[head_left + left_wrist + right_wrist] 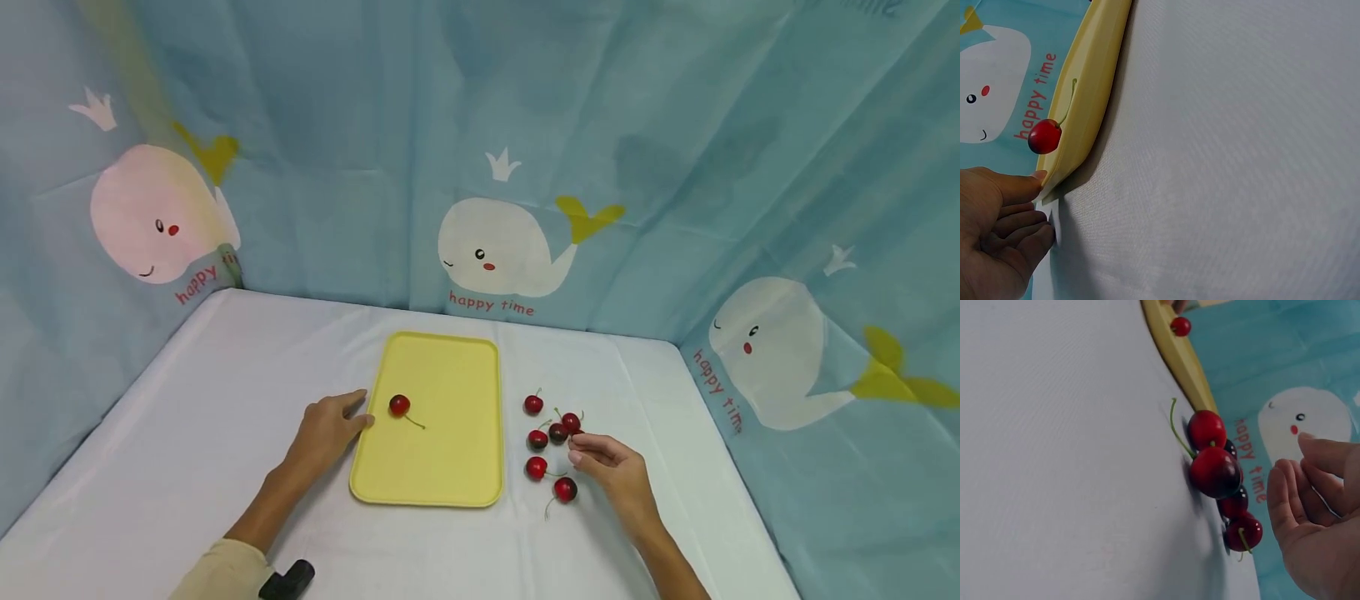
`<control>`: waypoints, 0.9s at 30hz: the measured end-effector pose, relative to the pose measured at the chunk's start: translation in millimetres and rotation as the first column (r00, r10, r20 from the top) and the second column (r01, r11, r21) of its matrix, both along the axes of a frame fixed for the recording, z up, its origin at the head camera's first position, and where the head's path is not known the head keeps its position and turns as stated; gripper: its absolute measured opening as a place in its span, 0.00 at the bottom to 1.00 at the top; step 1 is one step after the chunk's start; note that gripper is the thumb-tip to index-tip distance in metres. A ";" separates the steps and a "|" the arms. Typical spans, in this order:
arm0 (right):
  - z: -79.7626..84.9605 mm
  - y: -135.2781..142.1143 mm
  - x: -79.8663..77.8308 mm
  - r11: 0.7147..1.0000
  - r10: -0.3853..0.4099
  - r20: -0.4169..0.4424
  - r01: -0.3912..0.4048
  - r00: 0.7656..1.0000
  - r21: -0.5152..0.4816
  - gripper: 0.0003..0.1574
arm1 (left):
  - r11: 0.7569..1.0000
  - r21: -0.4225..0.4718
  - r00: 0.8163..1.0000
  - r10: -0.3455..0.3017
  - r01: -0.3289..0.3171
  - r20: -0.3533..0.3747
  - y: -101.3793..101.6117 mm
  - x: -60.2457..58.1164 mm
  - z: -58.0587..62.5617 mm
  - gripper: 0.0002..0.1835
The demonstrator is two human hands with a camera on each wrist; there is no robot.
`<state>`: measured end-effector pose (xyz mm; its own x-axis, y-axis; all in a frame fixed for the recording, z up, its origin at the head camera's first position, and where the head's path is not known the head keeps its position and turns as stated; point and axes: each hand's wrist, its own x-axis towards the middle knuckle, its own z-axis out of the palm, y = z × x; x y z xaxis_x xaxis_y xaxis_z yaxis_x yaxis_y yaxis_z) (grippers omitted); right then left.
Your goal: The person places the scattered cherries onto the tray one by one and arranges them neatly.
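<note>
A yellow tray lies on the white-covered table with one stemmed cherry in its left part. My left hand is at the tray's left edge. In the left wrist view its thumb lies at the rim, the other fingers loosely bent beside it. Right of the tray lies a loose group of cherries, among them a front one and a back one. My right hand hovers at the group's right side, fingertips overlapping a cherry; the right wrist view shows nothing between its fingers.
A white cloth covers the table. Blue curtains with printed whales hang along the back and both sides. A small black object sits by the left sleeve.
</note>
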<state>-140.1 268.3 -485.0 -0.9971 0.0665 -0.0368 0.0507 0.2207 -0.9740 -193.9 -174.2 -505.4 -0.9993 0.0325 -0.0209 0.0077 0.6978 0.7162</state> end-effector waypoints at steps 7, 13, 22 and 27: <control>-4.3 0.0 -2.1 0.999 0.001 0.052 -0.004 0.999 0.051 0.22 | 1.000 0.007 1.000 0.002 -0.002 0.014 -4.2 0.6 0.9 0.32; -6.4 4.0 -1.3 0.989 -0.026 0.130 0.007 0.991 0.145 0.19 | 1.000 0.026 1.000 -0.011 0.011 0.011 -1.4 -0.8 -1.0 0.32; -11.5 10.4 -5.8 0.970 -0.006 0.189 -0.040 0.982 0.238 0.15 | 1.000 0.017 1.000 -0.004 0.004 0.014 0.7 -0.7 -0.1 0.32; -14.6 12.4 -8.2 0.960 0.014 0.200 -0.069 0.980 0.272 0.13 | 1.000 0.015 1.000 -0.002 0.002 0.016 0.9 -0.6 0.1 0.32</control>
<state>-148.3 280.8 -499.5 -0.9745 0.0605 -0.2160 0.2178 0.4853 -0.8468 -194.4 -173.2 -505.3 -0.9987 0.0346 -0.0367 -0.0029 0.6868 0.7268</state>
